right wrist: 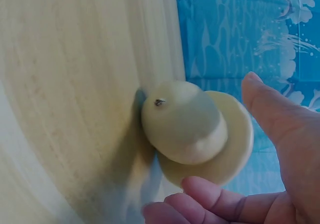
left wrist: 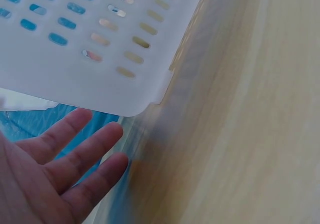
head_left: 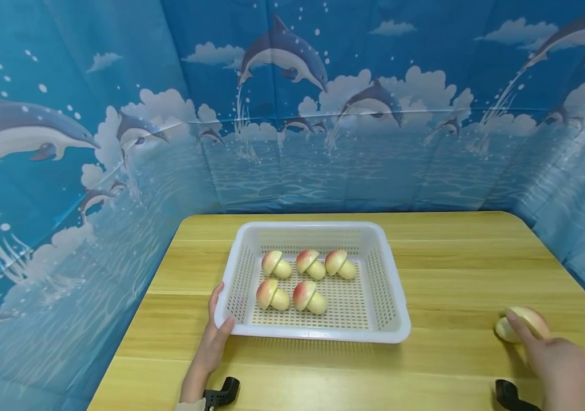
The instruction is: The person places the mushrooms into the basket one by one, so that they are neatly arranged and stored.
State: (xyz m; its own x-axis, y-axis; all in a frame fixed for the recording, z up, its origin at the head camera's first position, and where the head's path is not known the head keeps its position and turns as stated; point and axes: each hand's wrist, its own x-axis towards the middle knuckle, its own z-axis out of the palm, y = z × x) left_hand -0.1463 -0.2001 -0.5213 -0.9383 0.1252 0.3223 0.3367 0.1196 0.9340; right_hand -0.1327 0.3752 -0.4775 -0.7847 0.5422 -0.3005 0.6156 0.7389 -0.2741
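Note:
My right hand (head_left: pixel 559 357) is around a toy mushroom (head_left: pixel 525 324) at the right side of the table. In the right wrist view the pale toy mushroom (right wrist: pixel 185 124) lies on its side, its stem end towards the camera. A gap shows between thumb and cap there, and the fingertips (right wrist: pixel 200 191) are at the cap's lower edge. At the near left corner of the white plastic basket (head_left: pixel 323 333) is my left hand (head_left: pixel 212 337), thumb at the rim. The left wrist view shows its fingers (left wrist: pixel 102 179) spread and nearly straight below the basket wall. Several toy mushrooms (head_left: pixel 310 297) lie in two rows inside.
The basket stands left of centre on a wooden table (head_left: pixel 456 268). Bare basket floor shows at the right end of the near row. A blue dolphin-printed curtain (head_left: pixel 292 165) surrounds the table's back and sides.

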